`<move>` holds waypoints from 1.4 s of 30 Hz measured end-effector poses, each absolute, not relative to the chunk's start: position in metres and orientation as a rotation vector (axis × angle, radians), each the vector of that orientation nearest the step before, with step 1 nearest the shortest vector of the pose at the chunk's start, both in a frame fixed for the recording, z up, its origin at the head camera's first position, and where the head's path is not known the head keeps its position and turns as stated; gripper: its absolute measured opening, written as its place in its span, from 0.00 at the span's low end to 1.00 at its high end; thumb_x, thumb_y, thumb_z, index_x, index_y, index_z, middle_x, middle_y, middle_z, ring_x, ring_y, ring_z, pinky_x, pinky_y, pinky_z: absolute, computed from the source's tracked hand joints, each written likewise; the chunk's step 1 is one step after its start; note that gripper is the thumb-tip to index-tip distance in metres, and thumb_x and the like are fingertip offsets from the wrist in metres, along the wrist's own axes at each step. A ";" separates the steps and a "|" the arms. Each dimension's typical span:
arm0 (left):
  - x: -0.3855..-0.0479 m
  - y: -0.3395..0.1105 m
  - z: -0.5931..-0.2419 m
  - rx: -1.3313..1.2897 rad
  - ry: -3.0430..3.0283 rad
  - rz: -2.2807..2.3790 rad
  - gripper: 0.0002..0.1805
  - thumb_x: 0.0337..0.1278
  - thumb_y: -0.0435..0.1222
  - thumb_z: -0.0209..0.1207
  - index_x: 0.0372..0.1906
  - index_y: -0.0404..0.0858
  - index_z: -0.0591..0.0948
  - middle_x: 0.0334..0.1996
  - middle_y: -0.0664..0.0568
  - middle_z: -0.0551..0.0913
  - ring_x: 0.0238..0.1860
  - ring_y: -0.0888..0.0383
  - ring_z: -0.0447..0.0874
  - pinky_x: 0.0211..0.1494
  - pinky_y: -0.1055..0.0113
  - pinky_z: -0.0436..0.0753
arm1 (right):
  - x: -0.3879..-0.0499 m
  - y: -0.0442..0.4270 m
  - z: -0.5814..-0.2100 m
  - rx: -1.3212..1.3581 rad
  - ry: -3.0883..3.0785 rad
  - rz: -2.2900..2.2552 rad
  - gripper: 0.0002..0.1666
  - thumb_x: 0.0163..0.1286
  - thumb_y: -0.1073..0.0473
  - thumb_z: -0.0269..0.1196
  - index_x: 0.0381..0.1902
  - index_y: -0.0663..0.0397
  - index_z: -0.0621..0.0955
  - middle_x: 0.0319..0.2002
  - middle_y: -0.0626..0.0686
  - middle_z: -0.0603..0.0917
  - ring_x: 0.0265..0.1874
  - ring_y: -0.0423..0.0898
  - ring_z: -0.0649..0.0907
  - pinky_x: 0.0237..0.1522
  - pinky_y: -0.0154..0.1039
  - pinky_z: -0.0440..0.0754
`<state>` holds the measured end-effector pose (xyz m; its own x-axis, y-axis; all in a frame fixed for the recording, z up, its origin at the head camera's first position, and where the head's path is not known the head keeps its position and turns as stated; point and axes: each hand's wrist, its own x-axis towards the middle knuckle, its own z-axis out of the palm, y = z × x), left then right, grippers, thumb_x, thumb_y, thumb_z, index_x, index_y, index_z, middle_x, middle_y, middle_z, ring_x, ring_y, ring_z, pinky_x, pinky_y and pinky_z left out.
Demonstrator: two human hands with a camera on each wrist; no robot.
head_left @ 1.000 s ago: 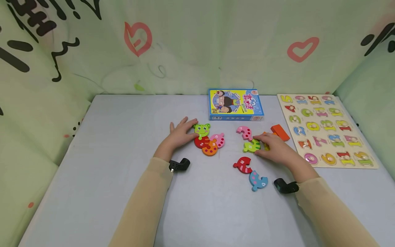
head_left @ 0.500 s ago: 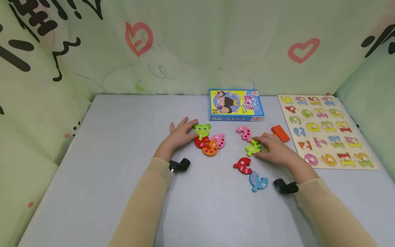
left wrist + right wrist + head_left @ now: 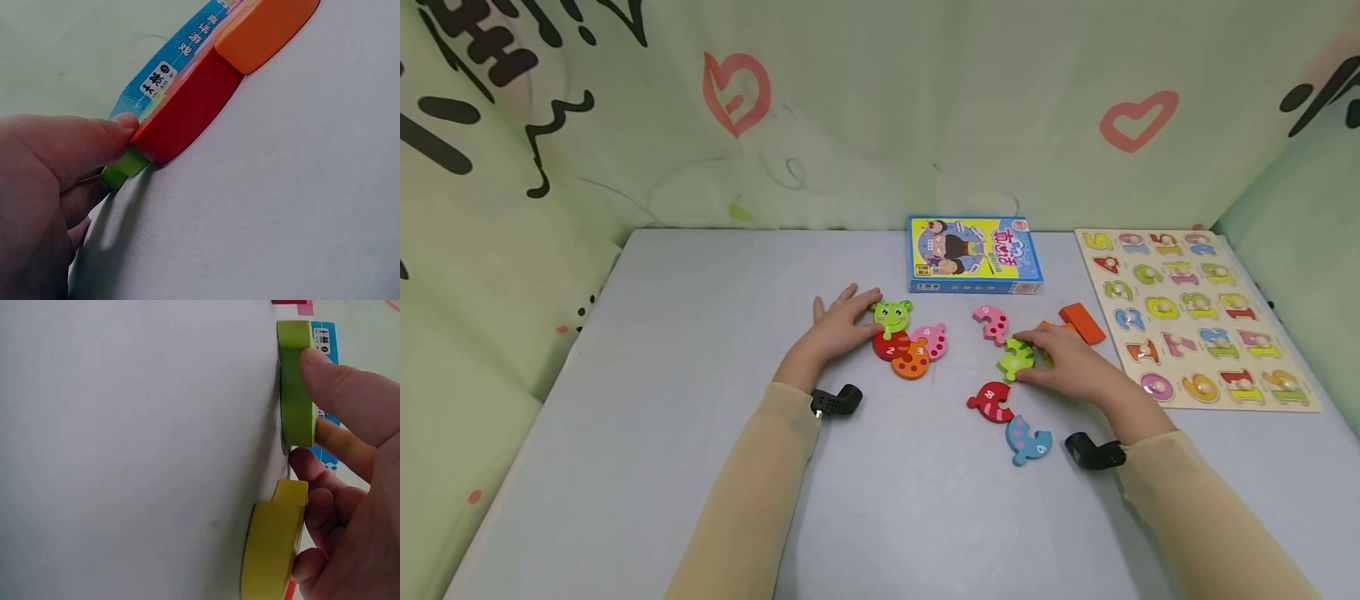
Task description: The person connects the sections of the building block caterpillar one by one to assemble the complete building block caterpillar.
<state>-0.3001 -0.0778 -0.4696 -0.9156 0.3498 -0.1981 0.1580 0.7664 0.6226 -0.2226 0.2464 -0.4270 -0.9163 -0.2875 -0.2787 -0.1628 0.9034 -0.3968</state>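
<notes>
At the left of the head view, a frog-head puzzle piece (image 3: 891,316) in green joins a red piece (image 3: 891,346), an orange piece (image 3: 910,360) and a pink piece (image 3: 931,340). My left hand (image 3: 841,323) holds the frog head at its side, with the thumb (image 3: 106,137) touching where it meets the red piece. On the right, my right hand (image 3: 1067,357) pinches a striped green puzzle piece (image 3: 1017,359) between thumb and index finger. Its other fingers curl near a yellow piece (image 3: 270,544), mostly hidden in the head view.
A pink spotted piece (image 3: 992,323), a red piece (image 3: 990,402) and a blue piece (image 3: 1027,442) lie around the right hand. An orange block (image 3: 1082,322) sits behind it. A blue-yellow box (image 3: 974,255) stands at the back, with a number board (image 3: 1195,321) at the far right.
The striped green piece has turned and shifted slightly right in my right hand's fingers, its knob now pointing down toward me. My left hand has stayed still.
</notes>
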 end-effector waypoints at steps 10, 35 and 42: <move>-0.300 -0.078 -0.471 0.392 2.651 0.906 0.31 0.56 0.50 0.53 0.66 0.53 0.62 0.69 0.60 0.59 0.73 0.57 0.38 0.67 0.44 0.22 | -0.222 0.251 -0.426 -0.370 2.688 -0.587 0.35 0.60 0.55 0.60 0.65 0.51 0.64 0.58 0.63 0.69 0.54 0.59 0.65 0.48 0.55 0.76; -0.299 -0.077 -0.469 0.379 2.650 0.897 0.31 0.56 0.50 0.53 0.66 0.54 0.62 0.69 0.60 0.58 0.73 0.58 0.38 0.67 0.44 0.23 | -0.225 0.246 -0.426 -0.475 2.701 -0.529 0.35 0.56 0.56 0.64 0.63 0.48 0.69 0.55 0.59 0.72 0.54 0.58 0.66 0.47 0.54 0.76; -0.301 -0.077 -0.470 0.381 2.658 0.888 0.31 0.57 0.51 0.52 0.66 0.54 0.62 0.69 0.61 0.58 0.73 0.58 0.38 0.67 0.44 0.23 | -0.236 0.230 -0.415 -0.470 2.704 -0.545 0.35 0.56 0.56 0.64 0.63 0.47 0.68 0.57 0.59 0.70 0.57 0.59 0.64 0.48 0.55 0.76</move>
